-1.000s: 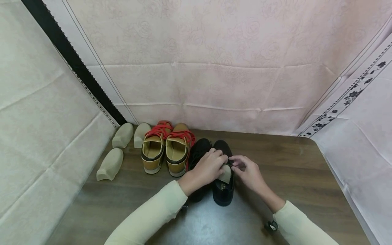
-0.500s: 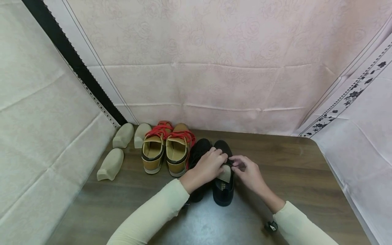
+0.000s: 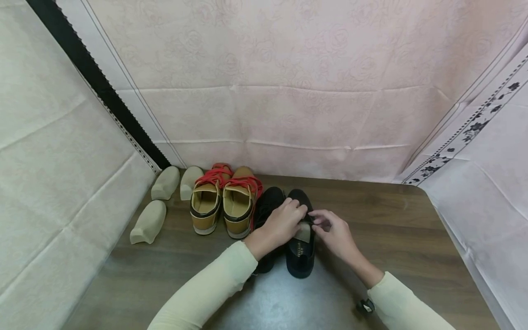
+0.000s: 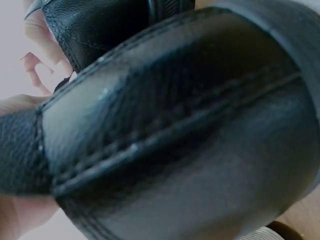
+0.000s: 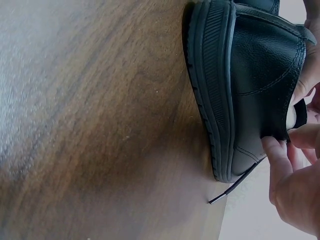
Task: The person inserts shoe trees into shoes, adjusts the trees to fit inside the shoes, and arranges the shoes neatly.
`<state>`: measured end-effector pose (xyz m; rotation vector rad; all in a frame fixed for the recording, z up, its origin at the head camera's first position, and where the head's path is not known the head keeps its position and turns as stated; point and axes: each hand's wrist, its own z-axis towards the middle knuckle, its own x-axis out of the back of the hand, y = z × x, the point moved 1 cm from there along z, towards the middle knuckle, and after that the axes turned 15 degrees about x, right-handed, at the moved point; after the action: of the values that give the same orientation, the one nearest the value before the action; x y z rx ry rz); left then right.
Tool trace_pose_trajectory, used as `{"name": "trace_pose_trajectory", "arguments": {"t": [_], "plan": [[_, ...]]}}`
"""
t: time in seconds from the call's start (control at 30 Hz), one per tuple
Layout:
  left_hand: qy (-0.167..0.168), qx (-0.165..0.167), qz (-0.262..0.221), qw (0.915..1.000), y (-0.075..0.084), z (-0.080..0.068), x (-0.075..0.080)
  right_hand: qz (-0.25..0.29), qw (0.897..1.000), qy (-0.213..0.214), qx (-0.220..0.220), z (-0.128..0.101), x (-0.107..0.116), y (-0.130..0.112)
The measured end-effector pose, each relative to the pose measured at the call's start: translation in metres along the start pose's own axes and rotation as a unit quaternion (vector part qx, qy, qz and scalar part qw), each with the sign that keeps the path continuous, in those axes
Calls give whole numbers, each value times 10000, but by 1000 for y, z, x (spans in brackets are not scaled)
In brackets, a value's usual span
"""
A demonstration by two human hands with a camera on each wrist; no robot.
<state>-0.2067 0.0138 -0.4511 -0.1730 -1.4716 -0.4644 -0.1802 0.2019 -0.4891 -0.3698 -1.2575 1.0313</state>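
Observation:
Two black leather shoes stand side by side on the wooden table (image 3: 392,220). A beige shoe insert (image 3: 304,232) sticks out of the opening of the right black shoe (image 3: 300,263). My left hand (image 3: 284,222) lies over the left black shoe (image 3: 270,199), its fingers curled on the top of the insert. My right hand (image 3: 330,229) pinches the right shoe's collar from the right side. In the right wrist view the fingers (image 5: 280,155) grip the upper edge of the black shoe (image 5: 260,75). Black leather (image 4: 175,135) fills the left wrist view.
A pair of tan shoes with red laces (image 3: 222,201) stands left of the black pair. Three beige inserts (image 3: 149,221) lie at the far left by the cloth wall. Pale cloth panels (image 3: 288,91) close the table's back and both sides.
Both hands stay on the right black shoe. The beige insert shows slightly less above the shoe's opening than one second ago.

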Motion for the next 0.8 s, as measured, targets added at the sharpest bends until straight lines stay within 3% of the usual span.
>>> {"name": "trace_pose_trajectory", "arguments": {"t": [0.13,0.43,0.8], "plan": [[-11,-10,-44,10000,-1,2,1,-33,10000,-1,-6,0,0,0],[-524,82,-183,9984,-3,8,6,-20,10000,21,-17,1,0,0],[-219,6,238,9995,-1,9,0,-75,9999,86,70,0,-1,0]]}}
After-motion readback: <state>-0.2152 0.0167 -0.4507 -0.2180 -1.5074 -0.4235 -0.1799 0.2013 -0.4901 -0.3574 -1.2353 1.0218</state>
